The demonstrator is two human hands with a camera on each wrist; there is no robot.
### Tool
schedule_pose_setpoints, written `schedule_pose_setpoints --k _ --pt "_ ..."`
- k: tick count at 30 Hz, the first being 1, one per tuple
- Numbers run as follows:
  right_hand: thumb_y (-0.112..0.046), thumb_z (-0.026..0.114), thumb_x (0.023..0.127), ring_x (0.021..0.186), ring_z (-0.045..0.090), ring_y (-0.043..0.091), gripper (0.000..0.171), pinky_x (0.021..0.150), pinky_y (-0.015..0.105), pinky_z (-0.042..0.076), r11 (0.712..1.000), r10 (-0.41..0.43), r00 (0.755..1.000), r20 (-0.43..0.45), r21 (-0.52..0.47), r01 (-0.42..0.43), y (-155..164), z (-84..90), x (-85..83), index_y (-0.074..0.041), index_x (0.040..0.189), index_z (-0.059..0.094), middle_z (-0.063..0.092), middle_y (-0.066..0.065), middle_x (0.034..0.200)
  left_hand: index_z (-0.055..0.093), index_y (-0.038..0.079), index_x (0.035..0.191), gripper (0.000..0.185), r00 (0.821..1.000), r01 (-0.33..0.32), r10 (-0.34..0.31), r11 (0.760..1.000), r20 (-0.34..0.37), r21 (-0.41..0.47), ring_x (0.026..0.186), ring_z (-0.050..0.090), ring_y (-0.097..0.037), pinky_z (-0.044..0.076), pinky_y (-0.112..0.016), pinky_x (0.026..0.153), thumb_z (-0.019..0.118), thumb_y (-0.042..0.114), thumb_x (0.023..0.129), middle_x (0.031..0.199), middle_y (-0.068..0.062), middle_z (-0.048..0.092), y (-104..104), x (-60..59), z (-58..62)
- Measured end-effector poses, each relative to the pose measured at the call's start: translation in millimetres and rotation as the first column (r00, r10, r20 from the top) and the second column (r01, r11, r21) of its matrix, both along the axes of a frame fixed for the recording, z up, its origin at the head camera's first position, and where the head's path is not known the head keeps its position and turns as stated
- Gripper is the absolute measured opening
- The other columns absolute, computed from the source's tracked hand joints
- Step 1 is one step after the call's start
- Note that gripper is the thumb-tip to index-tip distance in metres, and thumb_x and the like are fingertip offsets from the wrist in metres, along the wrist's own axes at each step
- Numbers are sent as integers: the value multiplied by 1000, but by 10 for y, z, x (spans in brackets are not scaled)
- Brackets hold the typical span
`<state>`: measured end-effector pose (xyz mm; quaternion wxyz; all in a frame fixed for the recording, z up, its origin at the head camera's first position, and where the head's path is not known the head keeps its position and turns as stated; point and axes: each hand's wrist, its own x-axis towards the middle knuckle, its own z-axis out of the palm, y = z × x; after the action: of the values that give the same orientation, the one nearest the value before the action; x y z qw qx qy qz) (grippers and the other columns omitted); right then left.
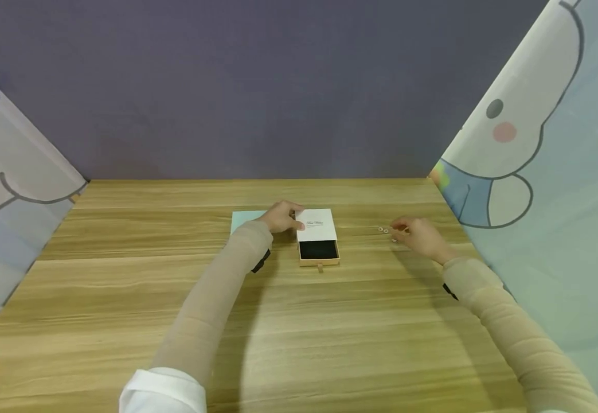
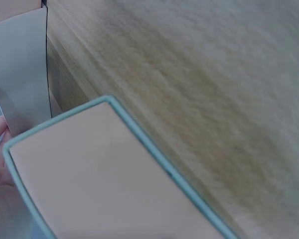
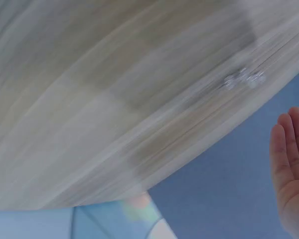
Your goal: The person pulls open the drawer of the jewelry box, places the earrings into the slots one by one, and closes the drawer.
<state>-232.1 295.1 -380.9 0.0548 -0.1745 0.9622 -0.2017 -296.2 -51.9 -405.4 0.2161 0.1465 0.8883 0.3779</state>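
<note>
A small gift box lies mid-table: a white sleeve (image 1: 317, 225) with script on top, and a tan drawer (image 1: 319, 253) pulled out toward me, showing a black pad. My left hand (image 1: 283, 215) grips the sleeve's left edge. Under that hand lies a flat teal-edged lid (image 1: 243, 220), which fills the left wrist view (image 2: 104, 174) beside the sleeve (image 2: 20, 74). My right hand (image 1: 415, 233) hovers low over the table, fingers relaxed (image 3: 291, 159), holding nothing that I can see. Tiny shiny rings (image 1: 383, 230) (image 3: 244, 79) lie just left of it.
The wooden table (image 1: 299, 332) is walled by a dark purple back panel (image 1: 257, 86) and cartoon-printed cloth screens at the left (image 1: 10, 189) and right (image 1: 546, 172). Both wrist views are blurred.
</note>
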Motion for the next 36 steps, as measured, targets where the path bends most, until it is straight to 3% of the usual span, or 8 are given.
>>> schedule_pose_setpoints --k 5,10,14,24,36 --pt "-15 60 88 101 56 41 35 85 52 47 997 -17 1000 -6 69 18 192 -53 -38 7 115 59 60 26 112 42 12 138 63 1000 13 -13 1000 -9 1 121 43 -22 39 -38 101 69 24 83 139 -7 43 32 -19 -28" --pt "-9 63 84 90 61 37 28 79 49 50 994 25 997 -70 105 -18 312 -189 -49 8 106 63 65 23 100 42 11 138 62 1000 16 -16 1000 -12 -8 115 45 -20 41 -36 98 68 23 83 136 -7 45 40 -24 -22" --pt "-7 66 82 85 62 34 25 75 46 52 995 24 997 -72 95 -17 366 -263 -46 7 103 64 66 21 95 42 12 138 62 1000 24 -24 1000 -15 0 116 45 -21 41 -38 99 68 23 83 137 -7 45 36 -16 -18" --pt "-6 64 84 80 63 28 22 70 41 53 997 23 999 -41 70 -20 296 -349 -77 6 102 66 66 18 92 41 14 139 63 1000 10 -10 1000 -8 -11 130 37 -26 35 -41 107 68 24 83 143 -7 39 -17 -18 -29" --pt "-4 65 82 75 63 26 14 66 40 53 995 30 993 -110 100 -19 246 -371 -91 2 94 70 68 16 87 42 14 139 63 1000 8 -8 1000 -11 -3 131 36 -26 34 -40 108 68 24 83 144 -6 39 -15 -18 -29"
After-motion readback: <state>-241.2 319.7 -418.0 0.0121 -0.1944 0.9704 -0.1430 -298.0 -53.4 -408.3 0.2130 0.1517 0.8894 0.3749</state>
